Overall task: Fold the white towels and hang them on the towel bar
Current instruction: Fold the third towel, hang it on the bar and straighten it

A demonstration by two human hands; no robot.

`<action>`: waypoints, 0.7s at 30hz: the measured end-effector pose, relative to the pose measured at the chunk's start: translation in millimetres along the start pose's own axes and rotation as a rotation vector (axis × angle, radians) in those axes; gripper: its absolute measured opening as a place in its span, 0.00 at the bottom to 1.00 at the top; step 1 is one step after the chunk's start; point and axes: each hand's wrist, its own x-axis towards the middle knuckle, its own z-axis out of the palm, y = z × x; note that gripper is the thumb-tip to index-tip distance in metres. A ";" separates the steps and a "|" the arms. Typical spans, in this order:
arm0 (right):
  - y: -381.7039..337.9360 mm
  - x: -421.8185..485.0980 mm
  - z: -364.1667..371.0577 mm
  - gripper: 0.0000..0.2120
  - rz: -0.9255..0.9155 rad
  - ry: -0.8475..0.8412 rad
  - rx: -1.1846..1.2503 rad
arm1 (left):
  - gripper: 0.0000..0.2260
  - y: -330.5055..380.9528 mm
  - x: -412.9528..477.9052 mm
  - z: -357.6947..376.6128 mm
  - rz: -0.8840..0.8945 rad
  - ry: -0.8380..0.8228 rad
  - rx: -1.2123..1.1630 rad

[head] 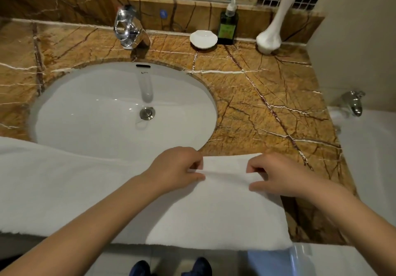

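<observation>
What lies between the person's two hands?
A short stretch of the white towel, its edge pinched by the left hand and the right hand, as the head view shows.

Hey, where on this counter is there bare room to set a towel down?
Best: the bare marble right of the sink, between the vase behind and the towel in front. Smaller patch left of the faucet. Crowded: soap dish, bottle, vase at the back; left hand and right hand pinching the towel up front.

left grip (176, 168): curled, pinching towel (214, 211) | right grip (278, 175): curled, pinching towel | forearms: both extended forward
</observation>
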 end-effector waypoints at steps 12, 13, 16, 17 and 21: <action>16.9 20.3 4.2 0.04 -0.045 0.139 0.274 | 0.08 1.3 -4.0 -1.4 -0.023 0.035 -0.046; 19.6 22.3 6.9 0.05 -0.025 0.149 0.286 | 0.08 0.7 -4.9 -1.0 -0.030 0.045 -0.052; 22.4 27.8 11.3 0.08 0.035 0.158 0.268 | 0.07 -0.2 -5.7 0.2 -0.062 0.092 -0.040; 22.8 29.1 12.5 0.09 0.061 0.167 0.261 | 0.07 0.1 -5.8 1.3 -0.076 0.115 -0.030; 22.9 30.0 17.6 0.13 0.139 0.245 0.273 | 0.06 5.9 -6.1 6.3 -0.112 0.198 0.024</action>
